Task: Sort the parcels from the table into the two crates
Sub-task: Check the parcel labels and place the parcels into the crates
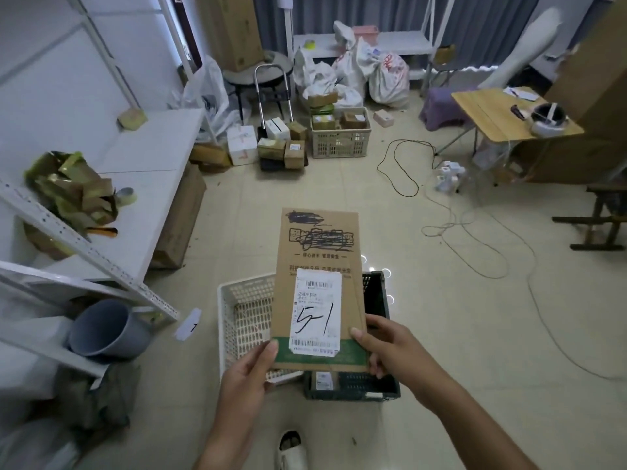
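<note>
Head view: a flat cardboard parcel (317,293) is held over two crates.
Its bottom corners are gripped by the left hand (249,371) and right hand (383,347), above the white crate (237,320) and black crate (373,385).

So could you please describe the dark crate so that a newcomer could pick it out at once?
Start at the flat cardboard parcel held in both hands, low in the middle. Two crates sit on the floor beneath it, side by side. The dark crate is on the right, partly hidden by the parcel; its neighbour, the white crate, is pale lattice.

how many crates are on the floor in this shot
3: a white crate and a black crate side by side under the held parcel, and a beige crate of boxes at the far wall. Others may hide behind the clutter.
</note>
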`<state>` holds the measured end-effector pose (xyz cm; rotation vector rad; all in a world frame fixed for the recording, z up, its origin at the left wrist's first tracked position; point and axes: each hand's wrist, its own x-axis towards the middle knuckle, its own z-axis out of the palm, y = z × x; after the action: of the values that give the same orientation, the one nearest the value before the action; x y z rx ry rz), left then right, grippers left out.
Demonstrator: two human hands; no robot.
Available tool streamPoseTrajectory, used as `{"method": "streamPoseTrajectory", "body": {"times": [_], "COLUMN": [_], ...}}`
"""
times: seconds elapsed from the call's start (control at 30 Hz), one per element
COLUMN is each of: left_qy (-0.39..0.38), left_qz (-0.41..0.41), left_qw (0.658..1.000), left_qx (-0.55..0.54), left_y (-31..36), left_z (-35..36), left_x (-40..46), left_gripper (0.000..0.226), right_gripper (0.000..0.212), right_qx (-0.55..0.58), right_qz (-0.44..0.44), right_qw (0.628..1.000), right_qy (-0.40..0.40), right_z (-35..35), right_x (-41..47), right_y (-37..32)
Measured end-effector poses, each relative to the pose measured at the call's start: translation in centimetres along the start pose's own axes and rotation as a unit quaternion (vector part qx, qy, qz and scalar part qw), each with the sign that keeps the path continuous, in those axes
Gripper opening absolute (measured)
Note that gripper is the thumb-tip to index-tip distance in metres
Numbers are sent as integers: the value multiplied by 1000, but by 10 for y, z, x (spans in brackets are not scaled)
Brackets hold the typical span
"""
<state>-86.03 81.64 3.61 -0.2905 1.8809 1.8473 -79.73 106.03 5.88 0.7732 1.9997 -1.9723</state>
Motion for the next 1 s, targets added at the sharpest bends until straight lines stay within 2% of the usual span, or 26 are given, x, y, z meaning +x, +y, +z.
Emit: {"method": "streamPoseTrajectory", "body": {"times": [0.23, 0.37, 0.5, 0.67, 0.77, 0.83, 0.9, 0.93, 1.0], "left_qy": [-91, -115, -95, -71, -88, -100, -63, -35, 3], "left_qz": [-51, -63, -81, -112, -119, -98, -43, -4, 55], "left_qw": [994, 990, 986, 981, 973, 966, 961, 950, 892], "left_qx": [21, 59, 106, 142, 179, 216, 265, 311, 449], "left_y": [-48, -90, -150, -256, -321, -353, -379, -393, -417], "left_z": [13, 26, 40, 66, 78, 80, 79, 77, 74], "left_x": [119, 181, 236, 300, 343, 375, 412, 432, 472], "left_gripper": [43, 37, 56, 56, 64, 57, 53, 56, 61], "right_gripper": [33, 34, 36, 34, 41, 42, 38, 34, 25], "right_qx": [13, 19, 19, -5, -19, -29, -34, -37, -45], "right_qz": [62, 82, 103, 110, 106, 100, 84, 77, 68], "right_qw": [996, 993, 990, 991, 991, 991, 992, 992, 993], "right_qy": [60, 81, 91, 75, 78, 83, 89, 90, 82], "right_z": [-12, -18, -30, -51, -63, -70, -78, -82, -87], "right_x": [96, 152, 209, 292, 343, 374, 403, 415, 435], "right_y": [44, 90, 153, 262, 330, 369, 402, 416, 441]}}
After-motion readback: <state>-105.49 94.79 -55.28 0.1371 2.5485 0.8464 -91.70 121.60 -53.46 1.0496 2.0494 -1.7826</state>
